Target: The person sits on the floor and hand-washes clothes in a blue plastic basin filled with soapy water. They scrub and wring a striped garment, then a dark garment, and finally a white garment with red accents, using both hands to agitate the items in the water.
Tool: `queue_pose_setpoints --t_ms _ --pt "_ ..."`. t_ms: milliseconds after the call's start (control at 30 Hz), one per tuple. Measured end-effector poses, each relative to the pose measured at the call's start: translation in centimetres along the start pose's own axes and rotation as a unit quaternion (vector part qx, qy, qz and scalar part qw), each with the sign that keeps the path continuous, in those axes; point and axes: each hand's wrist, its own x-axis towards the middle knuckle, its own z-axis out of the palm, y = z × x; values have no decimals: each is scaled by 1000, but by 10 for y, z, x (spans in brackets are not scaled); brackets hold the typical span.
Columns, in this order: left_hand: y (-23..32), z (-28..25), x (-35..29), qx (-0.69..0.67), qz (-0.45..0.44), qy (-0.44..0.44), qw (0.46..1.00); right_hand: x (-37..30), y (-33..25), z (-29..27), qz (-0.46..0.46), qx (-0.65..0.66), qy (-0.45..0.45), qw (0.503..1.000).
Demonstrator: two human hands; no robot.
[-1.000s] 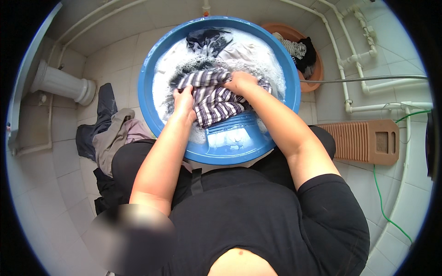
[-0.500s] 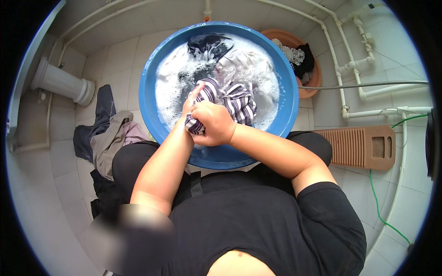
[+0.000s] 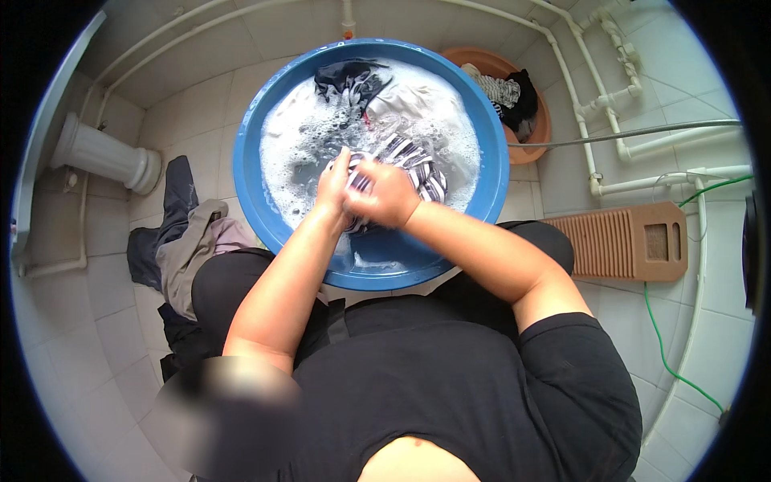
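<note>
Over the near half of a blue tub [image 3: 248,181], both my hands are closed on a wet cloth with dark and white stripes [image 3: 432,183]. My left hand [image 3: 333,189] grips it with one digit pointing up. Pressed close against it, my right hand [image 3: 389,195] is bunched round the same cloth and slightly smeared by motion. Part of the cloth is hidden under my fingers; the rest spreads to the right in the suds. White cloth [image 3: 426,106] and a black garment [image 3: 344,79] lie in the foamy water toward the tub's far side.
An orange basin [image 3: 543,120] with clothes stands behind the tub at right. A brown washboard [image 3: 598,241] lies right of my knee. Grey and dark clothes [image 3: 181,249] are heaped on the tiles at left, near a white pedestal [image 3: 104,157]. A hose [image 3: 626,132] crosses at right.
My right hand has shifted slightly right and its grip on the striped cloth has changed. The cloth end that stuck out below my hands now hangs lower, nearer the water.
</note>
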Motion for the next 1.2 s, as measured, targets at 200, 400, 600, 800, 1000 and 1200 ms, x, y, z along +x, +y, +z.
queue_pose_setpoints --t_ms 200,400,600,800,1000,1200 --pt "43 -2 0 109 243 30 964 41 62 -55 244 -141 2 960" --pt "13 -43 35 429 167 119 880 55 68 -27 125 -224 -137 957" --pt "25 -28 17 708 48 113 696 54 52 -1 -6 -381 -316 869" --pt "12 -44 40 408 111 166 891 68 83 -19 256 -302 -195 897" --pt "14 -33 33 118 103 85 984 39 65 -59 181 -252 -272 911" --pt "21 -17 11 -36 -147 -153 977 44 73 -93 89 -147 -261 950"
